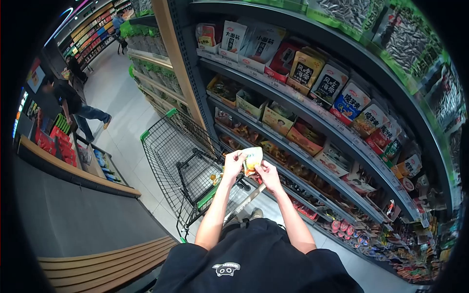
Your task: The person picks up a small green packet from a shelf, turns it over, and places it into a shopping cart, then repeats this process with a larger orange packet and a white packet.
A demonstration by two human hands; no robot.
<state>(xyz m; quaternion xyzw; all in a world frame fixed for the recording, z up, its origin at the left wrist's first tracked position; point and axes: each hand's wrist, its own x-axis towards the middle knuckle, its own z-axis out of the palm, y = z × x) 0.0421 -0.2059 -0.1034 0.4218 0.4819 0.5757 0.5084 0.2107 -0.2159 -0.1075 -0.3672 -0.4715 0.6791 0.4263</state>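
Observation:
A small white, yellow and orange snack packet (252, 159) is held up between both hands, in front of the snack shelves. My left hand (234, 164) pinches its left edge, and my right hand (268, 175) grips its lower right edge. Just left of the hands stands a black wire shopping cart (166, 161) with green corners. A few small packets (215, 179) show inside it, close to my left hand. The print on the held packet is too small to read.
Curved shelves (293, 93) of boxed snack packets rise ahead and to the right. A wood-slatted counter (107, 259) lies at lower left. One person (73, 102) leans at a display on the left; others stand farther back in the aisle.

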